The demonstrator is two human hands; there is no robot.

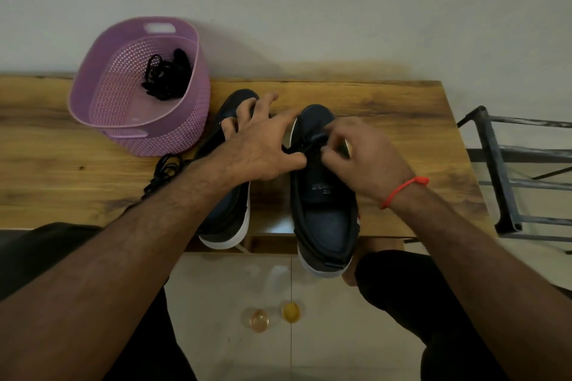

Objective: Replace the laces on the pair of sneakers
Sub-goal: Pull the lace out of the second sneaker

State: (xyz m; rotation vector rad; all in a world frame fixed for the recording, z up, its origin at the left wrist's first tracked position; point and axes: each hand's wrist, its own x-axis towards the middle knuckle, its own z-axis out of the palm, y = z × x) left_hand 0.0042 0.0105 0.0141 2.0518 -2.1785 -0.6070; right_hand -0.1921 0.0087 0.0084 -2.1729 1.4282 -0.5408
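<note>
On the wooden table, right of centre, stands the right sneaker, its long axis running from the heel at 6 o'clock, overhanging the near edge, to the toe at 12. A black lace crosses its eyelet area low on the tongue, near the toe end. The right hand sits directly over that spot, fingers curled in a narrow pinch on the lace. The left hand reaches in from 9 o'clock, thumb pressed toward the same stretch of lace while the other fingers splay wide over the gap between the shoes; whether the thumb actually grips the lace cannot be told.

The lacing looks to be at its first rows, so most eyelets toward 6 o'clock remain to be worked. The right hand is nearer and already on the lace; any pull would go across the shoe, not along it.

At 9 o'clock of this shoe stands the left sneaker, parallel, partly under the left forearm. A loose black lace lies on the table beyond it at 9 o'clock. At 10 o'clock a purple basket holds a tangle of black laces.
</note>
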